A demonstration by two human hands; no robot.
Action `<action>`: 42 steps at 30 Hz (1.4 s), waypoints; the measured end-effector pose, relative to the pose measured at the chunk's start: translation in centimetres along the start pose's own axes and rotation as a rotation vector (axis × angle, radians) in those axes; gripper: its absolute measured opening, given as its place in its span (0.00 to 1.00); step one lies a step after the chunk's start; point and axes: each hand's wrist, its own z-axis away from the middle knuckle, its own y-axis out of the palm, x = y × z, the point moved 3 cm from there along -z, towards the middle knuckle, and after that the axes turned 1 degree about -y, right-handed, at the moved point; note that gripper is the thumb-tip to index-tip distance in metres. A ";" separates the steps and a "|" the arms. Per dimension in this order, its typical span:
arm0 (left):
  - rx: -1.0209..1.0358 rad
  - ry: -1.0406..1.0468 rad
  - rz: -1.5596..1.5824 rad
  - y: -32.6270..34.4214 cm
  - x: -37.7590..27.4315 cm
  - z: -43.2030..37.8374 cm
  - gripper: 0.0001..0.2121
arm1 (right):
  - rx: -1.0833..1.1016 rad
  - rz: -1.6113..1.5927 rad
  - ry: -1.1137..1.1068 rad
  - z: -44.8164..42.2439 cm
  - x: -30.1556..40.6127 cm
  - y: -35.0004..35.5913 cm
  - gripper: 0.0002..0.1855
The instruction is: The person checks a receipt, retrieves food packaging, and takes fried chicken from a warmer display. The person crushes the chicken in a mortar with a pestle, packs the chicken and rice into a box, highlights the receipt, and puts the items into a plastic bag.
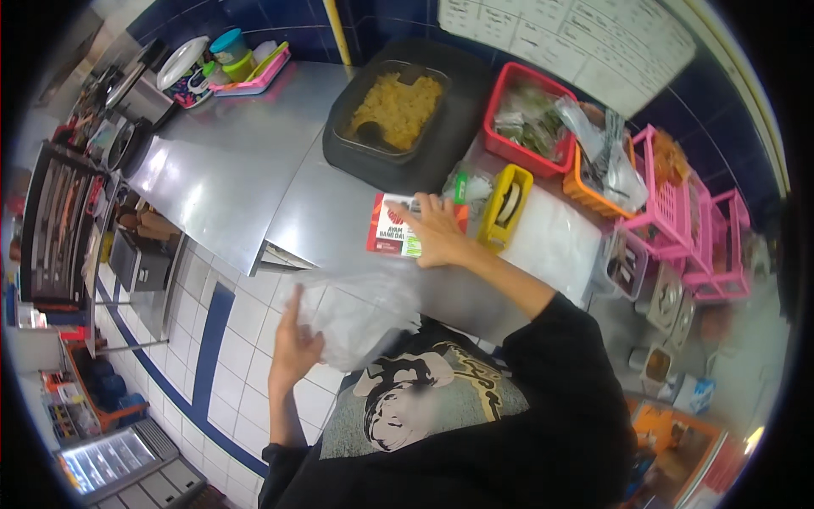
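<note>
A clear plastic bag (pixel 362 312), blurred and crumpled, hangs in front of my body at the counter's edge. My left hand (pixel 297 347) has hold of its left side, with the index finger stretched upward. On the steel counter lies a flat red and white printed package (pixel 389 230) that bears writing. My right hand (pixel 435 230) reaches over its right part, fingers spread and touching it from above; whether they grip it I cannot tell. Just right of that hand stands a yellow tape dispenser (pixel 507 207) with a roll of tape in it.
Behind the package, a tray of yellow food (pixel 404 105) with a dark ladle sits in a black warmer (pixel 343 149). To the right are a red basket (pixel 528 156), an orange basket (pixel 594 191), a stack of clear plastic sheets or bags (pixel 553 245) and pink racks (pixel 661 232).
</note>
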 end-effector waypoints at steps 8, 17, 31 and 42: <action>0.201 -0.054 0.664 9.5 1.3 -7.8 0.37 | -0.359 -0.419 -0.216 1.4 4.2 -14.0 0.60; 0.088 0.195 0.291 5.3 3.0 -12.2 0.46 | -0.167 -0.346 -0.188 1.2 1.7 3.0 0.64; -0.136 0.404 0.016 4.6 -5.0 -12.6 0.49 | 0.156 0.110 -0.190 0.7 4.3 3.9 0.54; 0.068 0.291 -0.088 1.2 -6.9 -8.5 0.47 | 0.174 0.259 -0.042 4.9 -1.7 2.9 0.52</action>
